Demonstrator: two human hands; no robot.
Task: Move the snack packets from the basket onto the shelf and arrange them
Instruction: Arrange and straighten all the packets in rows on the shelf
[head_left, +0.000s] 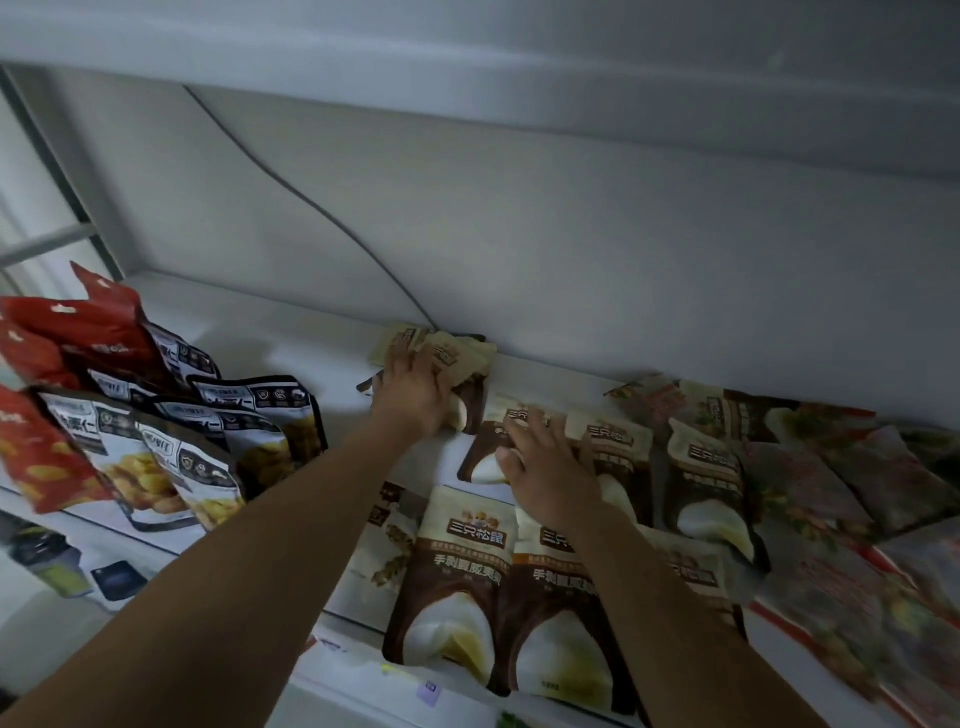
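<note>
Hands both up on shelf (291, 338). Left hand (413, 397) draped over tan packet bunch (462, 358) at back edge, grip unclear. Right hand (550, 470) flat, fingers spread, pressing brown-white packet (485, 462) mid-shelf. Bunch sits back-left of right hand, tops toward back edge. Left hand nearer, probably its move.

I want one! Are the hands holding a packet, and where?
Neither clearly grips. Left hand covers the back packet's top; right hand presses the middle packet.
</note>
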